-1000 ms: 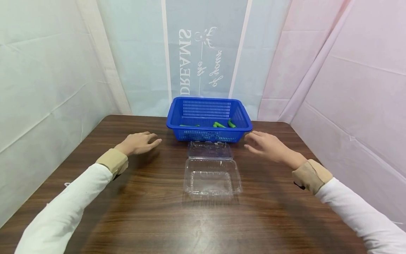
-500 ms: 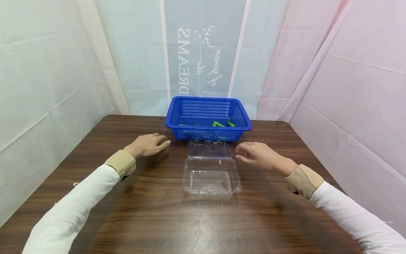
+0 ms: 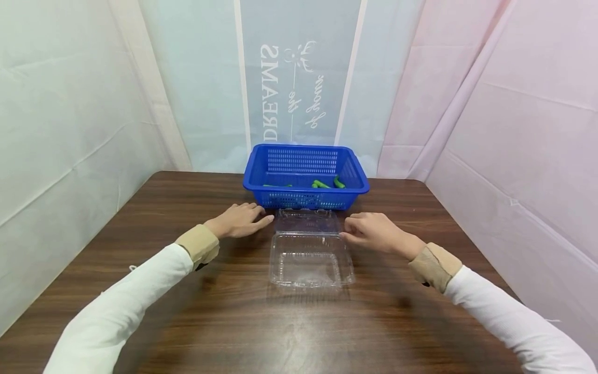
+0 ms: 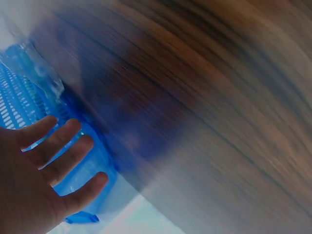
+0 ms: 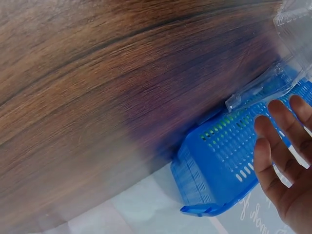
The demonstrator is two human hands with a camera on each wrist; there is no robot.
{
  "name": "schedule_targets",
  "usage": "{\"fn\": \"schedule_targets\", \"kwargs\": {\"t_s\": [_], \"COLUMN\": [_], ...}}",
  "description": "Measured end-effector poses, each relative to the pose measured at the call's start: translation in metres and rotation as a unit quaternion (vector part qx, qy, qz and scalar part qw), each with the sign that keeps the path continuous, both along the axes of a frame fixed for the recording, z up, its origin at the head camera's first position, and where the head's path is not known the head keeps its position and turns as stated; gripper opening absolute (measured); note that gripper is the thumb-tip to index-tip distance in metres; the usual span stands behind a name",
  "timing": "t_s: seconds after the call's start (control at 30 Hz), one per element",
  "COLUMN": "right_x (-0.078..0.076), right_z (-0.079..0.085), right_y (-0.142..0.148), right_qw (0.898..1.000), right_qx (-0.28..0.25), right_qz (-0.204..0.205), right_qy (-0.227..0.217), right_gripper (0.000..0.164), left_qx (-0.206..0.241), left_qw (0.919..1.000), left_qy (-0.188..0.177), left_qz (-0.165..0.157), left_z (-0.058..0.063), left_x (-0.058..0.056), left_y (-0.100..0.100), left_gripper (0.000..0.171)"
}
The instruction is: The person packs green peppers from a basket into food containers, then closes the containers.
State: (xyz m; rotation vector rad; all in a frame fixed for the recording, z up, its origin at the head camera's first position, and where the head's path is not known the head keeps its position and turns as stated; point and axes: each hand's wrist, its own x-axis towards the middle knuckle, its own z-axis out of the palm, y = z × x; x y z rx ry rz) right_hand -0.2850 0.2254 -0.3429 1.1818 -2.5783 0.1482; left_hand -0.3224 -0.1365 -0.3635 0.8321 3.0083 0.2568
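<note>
A clear plastic clamshell box [image 3: 308,267] lies open on the table, its lid [image 3: 306,223] folded back toward a blue basket [image 3: 306,191]. Several green peppers [image 3: 321,184] lie inside the basket. My left hand [image 3: 240,221] is just left of the lid, fingers spread and loosely bent in the left wrist view, holding nothing. On the other side, my right hand [image 3: 374,231] is beside the lid's right edge with relaxed fingers. The right wrist view shows nothing in that palm. Whether either hand touches the plastic, I cannot tell.
The brown wood-grain table [image 3: 196,322] extends around the box. Behind the basket hangs a pale blue cloth [image 3: 210,93] with white lettering. White cloth walls [image 3: 537,156] stand at both sides.
Both hands have moved inward toward the clamshell's lid, the left one rightward, the right one leftward and slightly nearer. The box and basket stay in place.
</note>
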Motion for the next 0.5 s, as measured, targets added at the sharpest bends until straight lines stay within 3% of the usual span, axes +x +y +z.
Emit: {"fn": "schedule_targets", "kwargs": {"t_s": [0.23,0.5], "right_x": [-0.002,-0.004], "right_z": [-0.004,-0.004], "right_y": [-0.004,-0.008], "right_qw": [1.000,1.000], "right_qx": [0.003,0.006], "right_qz": [0.002,0.005], "right_qy": [0.010,-0.003], "right_gripper": [0.029,0.029], "left_qx": [0.010,0.023], "left_qw": [0.9990,0.9971], "left_qy": [-0.043,-0.069], "left_qz": [-0.010,-0.025], "left_z": [0.000,-0.001], "left_x": [-0.001,-0.004], "left_y": [0.012,0.020], "left_gripper": [0.065,0.058]}}
